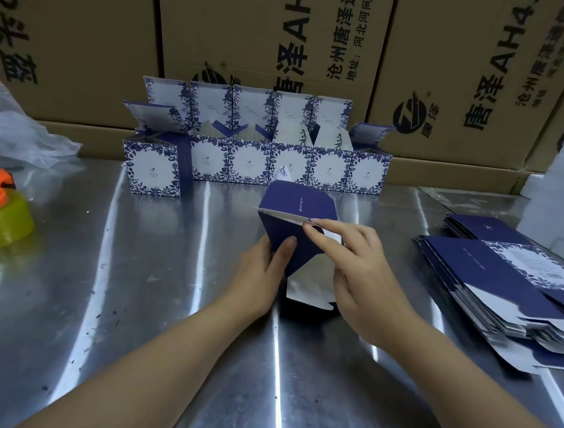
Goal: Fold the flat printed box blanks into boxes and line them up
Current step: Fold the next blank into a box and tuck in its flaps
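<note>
Fingers (285, 248) of my left hand (263, 268) clasp the half-open blank (295, 199) on the table (168, 272), in front of the boxes (251, 160), while my right hand (361, 264) lays straight fingertips (313, 221) on its white flap (282, 215); light, stiff card, I judge, best held near creases.

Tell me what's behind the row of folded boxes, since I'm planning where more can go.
Large brown printed cartons stand behind the row of folded boxes. The boxes' raised lids cover the cartons' lower part, so whether a gap lies between them cannot be seen.
</note>
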